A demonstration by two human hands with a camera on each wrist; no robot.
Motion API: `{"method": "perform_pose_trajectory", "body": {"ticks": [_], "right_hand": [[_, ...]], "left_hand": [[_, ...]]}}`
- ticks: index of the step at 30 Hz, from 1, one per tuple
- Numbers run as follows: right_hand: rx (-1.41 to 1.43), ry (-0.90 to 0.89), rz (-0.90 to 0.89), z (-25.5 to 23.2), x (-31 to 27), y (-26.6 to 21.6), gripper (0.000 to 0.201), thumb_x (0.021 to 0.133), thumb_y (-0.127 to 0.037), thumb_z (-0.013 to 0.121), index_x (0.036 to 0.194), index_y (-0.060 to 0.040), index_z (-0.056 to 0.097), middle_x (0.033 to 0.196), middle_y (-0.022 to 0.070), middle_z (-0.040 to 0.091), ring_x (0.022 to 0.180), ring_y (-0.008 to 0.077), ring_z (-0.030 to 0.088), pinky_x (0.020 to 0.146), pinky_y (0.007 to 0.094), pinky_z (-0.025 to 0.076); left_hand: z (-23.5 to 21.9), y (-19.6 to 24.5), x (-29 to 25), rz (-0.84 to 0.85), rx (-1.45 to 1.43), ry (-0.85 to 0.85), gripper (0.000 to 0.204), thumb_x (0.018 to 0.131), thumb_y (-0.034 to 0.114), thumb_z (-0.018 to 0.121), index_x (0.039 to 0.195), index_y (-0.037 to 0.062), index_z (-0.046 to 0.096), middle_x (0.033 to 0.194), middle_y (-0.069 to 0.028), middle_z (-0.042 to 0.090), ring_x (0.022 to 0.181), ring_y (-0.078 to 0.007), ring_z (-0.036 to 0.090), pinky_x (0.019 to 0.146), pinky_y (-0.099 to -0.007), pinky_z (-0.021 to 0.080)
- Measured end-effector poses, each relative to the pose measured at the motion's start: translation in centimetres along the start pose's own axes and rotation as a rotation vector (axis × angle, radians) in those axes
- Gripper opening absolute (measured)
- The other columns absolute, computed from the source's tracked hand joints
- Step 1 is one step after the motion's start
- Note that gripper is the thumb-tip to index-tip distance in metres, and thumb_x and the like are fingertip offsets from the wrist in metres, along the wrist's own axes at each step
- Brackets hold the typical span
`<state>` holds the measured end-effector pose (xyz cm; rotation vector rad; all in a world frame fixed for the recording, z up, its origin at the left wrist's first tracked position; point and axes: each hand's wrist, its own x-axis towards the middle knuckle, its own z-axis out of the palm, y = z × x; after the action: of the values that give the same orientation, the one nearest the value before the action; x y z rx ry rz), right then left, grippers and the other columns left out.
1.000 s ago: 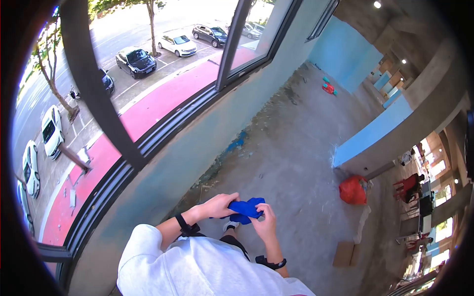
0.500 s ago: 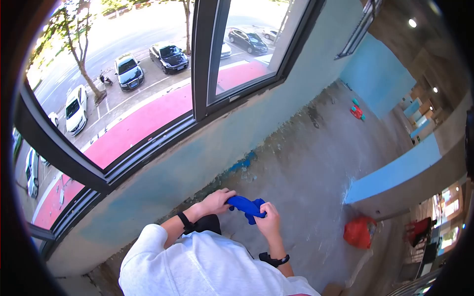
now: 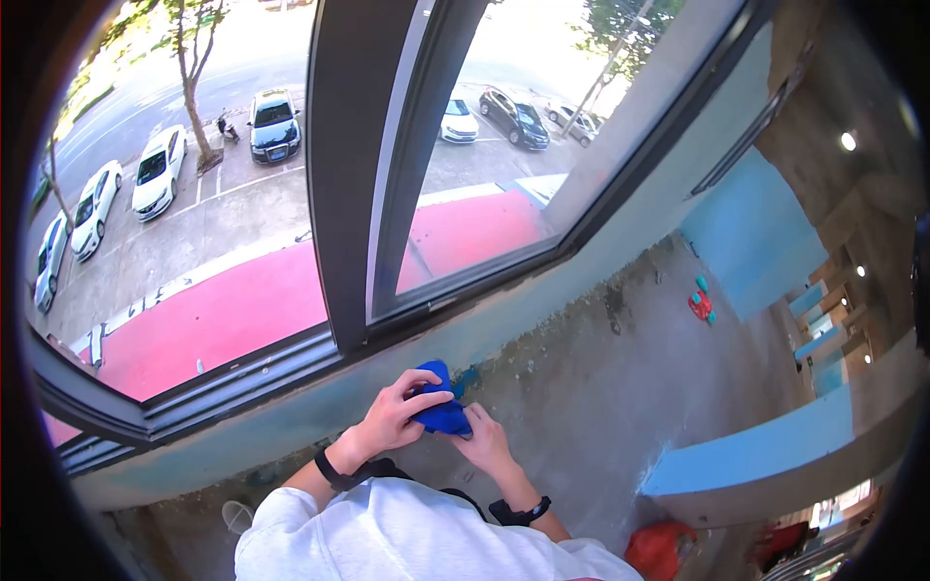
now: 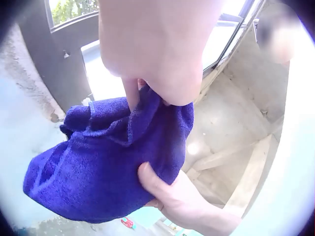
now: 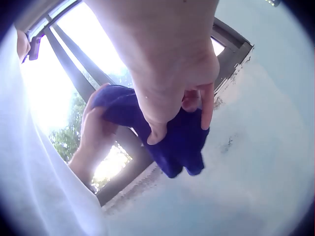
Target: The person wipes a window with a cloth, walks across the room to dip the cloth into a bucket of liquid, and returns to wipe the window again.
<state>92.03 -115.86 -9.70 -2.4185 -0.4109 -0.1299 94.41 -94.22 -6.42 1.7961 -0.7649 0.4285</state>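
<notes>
A blue cloth (image 3: 444,416), bunched and folded with stitched edges, is held between my two hands in front of the body. My left hand (image 3: 389,418) grips its left side, with fingers spread over the top in the head view. On the other side, my right hand (image 3: 486,447) pinches the lower right part of it. Seen from the left wrist, the right thumb (image 4: 150,177) lies on the fuzzy face of the cloth (image 4: 108,162). The right wrist view shows two folded ends of the cloth (image 5: 182,157) hanging below the right hand (image 5: 172,93).
A dark-framed window (image 3: 354,194) stands ahead, with its sill track (image 3: 242,382) close beyond the hands. A pale blue wall (image 3: 542,310) runs below it. On the concrete floor (image 3: 601,387) are a red bag (image 3: 659,550) and a red-and-green object (image 3: 701,302). A pillar (image 3: 765,465) stands at right.
The head view has turned and come nearer the window. Both hands have moved left towards the wall, and the cloth, stretched between them half a second ago, is now bunched closer together.
</notes>
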Motion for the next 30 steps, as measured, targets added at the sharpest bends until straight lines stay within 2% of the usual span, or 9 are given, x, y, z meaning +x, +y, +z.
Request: {"method": "perform_pose_trajectory", "body": {"ticks": [3,8,11,15,20,22,25,27,30], "right_hand": [[0.003,-0.101,0.030,0.7,2.7,4.4,0.041,0.071,-0.012,0.076,0.109,-0.0075,0.060,0.100,0.0089,0.067,0.078,0.0241,0.067,0.067,0.0351,0.053],[0.839,0.047,0.202,-0.5,8.6,8.6,0.033,0.076,0.014,0.063,0.104,-0.0014,0.057,0.111,0.0076,0.064,0.084,0.0111,0.063,0.067,0.0243,0.053],[0.923,0.082,0.009,-2.4,12.8,10.8,0.034,0.074,0.016,0.064,0.102,-0.0012,0.055,0.105,0.0103,0.063,0.089,0.0155,0.062,0.077,0.0278,0.053],[1.001,-0.007,-0.294,-7.8,17.9,10.8,0.039,0.071,0.014,0.069,0.103,-0.0006,0.052,0.102,0.0129,0.059,0.098,0.0193,0.059,0.087,0.0316,0.048],[1.180,-0.100,-0.596,-13.2,23.4,10.1,0.043,0.076,0.002,0.073,0.111,-0.0003,0.049,0.115,0.0166,0.052,0.107,0.0223,0.054,0.091,0.0342,0.046],[1.145,-0.019,-0.739,-14.8,25.3,9.4,0.045,0.075,0.002,0.074,0.113,-0.0005,0.051,0.116,0.0185,0.054,0.108,0.0277,0.057,0.092,0.0351,0.048],[0.811,0.164,-1.056,-16.7,27.8,6.8,0.045,0.075,-0.007,0.078,0.114,-0.0006,0.056,0.128,0.0261,0.054,0.104,0.0343,0.060,0.095,0.0379,0.047],[0.796,0.177,-1.185,-16.7,28.8,4.8,0.044,0.076,-0.006,0.078,0.116,-0.0033,0.059,0.126,0.0194,0.060,0.102,0.0326,0.063,0.090,0.0353,0.046],[0.702,0.240,-1.316,-16.8,31.5,2.5,0.044,0.077,-0.005,0.077,0.116,-0.0033,0.057,0.118,0.0132,0.067,0.097,0.0278,0.066,0.083,0.0313,0.046]], "left_hand": [[-1.0,-0.8,3.4,0.005,0.103,0.015,0.055,0.063,-0.010,0.059,0.112,0.0113,0.068,0.117,-0.0140,0.052,0.097,-0.0308,0.061,0.082,-0.0379,0.053],[0.2,-2.7,6.7,-0.010,0.191,0.330,0.045,0.065,-0.007,0.068,0.108,0.0081,0.066,0.113,-0.0152,0.052,0.102,-0.0287,0.057,0.078,-0.0361,0.052],[2.8,-4.8,7.9,0.014,0.216,0.654,0.026,0.070,-0.007,0.068,0.094,0.0039,0.062,0.111,-0.0149,0.051,0.094,-0.0260,0.058,0.075,-0.0337,0.050],[4.6,-1.7,12.0,-0.060,0.414,0.933,0.016,0.068,-0.005,0.069,0.069,-0.0006,0.054,0.066,-0.0083,0.056,0.074,-0.0230,0.052,0.066,-0.0319,0.042],[6.6,1.9,15.2,-0.184,0.790,0.937,0.012,0.080,0.006,0.067,0.073,-0.0026,0.062,0.069,-0.0067,0.062,0.066,-0.0185,0.051,0.061,-0.0293,0.039],[8.2,2.2,15.5,-0.304,0.294,1.173,0.021,0.088,0.011,0.065,0.073,-0.0024,0.062,0.066,-0.0014,0.060,0.063,-0.0089,0.049,0.057,-0.0253,0.036],[8.7,3.3,18.2,-0.248,0.287,1.248,0.022,0.094,0.011,0.061,0.076,-0.0018,0.065,0.068,0.0036,0.059,0.065,-0.0026,0.048,0.058,-0.0213,0.036],[8.6,3.3,19.3,-0.263,0.259,1.264,0.017,0.093,0.008,0.061,0.080,-0.0019,0.066,0.072,0.0037,0.060,0.069,-0.0026,0.050,0.061,-0.0205,0.037],[7.8,2.2,20.8,-0.007,0.290,1.303,0.008,0.092,0.004,0.061,0.094,-0.0027,0.065,0.084,0.0025,0.063,0.077,-0.0037,0.054,0.068,-0.0195,0.040]]}}
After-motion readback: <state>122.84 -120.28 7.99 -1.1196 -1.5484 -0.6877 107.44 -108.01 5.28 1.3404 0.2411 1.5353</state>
